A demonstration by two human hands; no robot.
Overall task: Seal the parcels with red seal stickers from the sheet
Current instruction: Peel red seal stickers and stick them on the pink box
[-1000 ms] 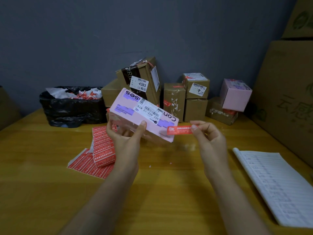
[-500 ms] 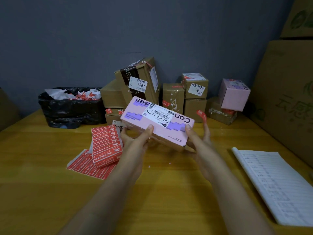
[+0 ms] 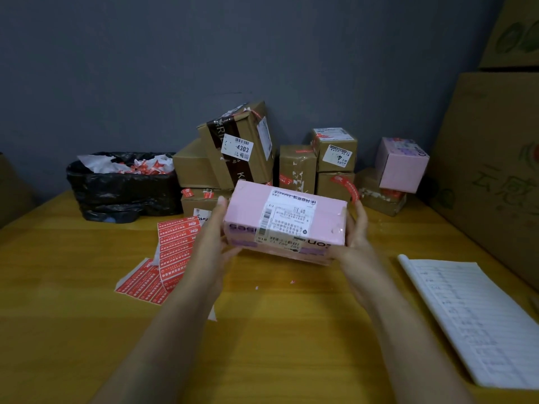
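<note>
The left hand (image 3: 214, 231) and right hand (image 3: 357, 233) grip the pink parcel (image 3: 287, 221) by its ends, fingers pressed against it. The red seal sticker (image 3: 347, 188), loose at its one o'clock, may curl onto itself or land crooked.

one head-worn view looked forward and down, close over the table (image 3: 291, 330), facing the far wall (image 3: 204, 68).

Looked like a small parcel packing room: labelled cardboard parcels (image 3: 239, 147) piled against the wall, big cartons (image 3: 493, 176) alongside, and a ruled logbook (image 3: 472, 322) on the wooden worktop (image 3: 291, 330).
</note>
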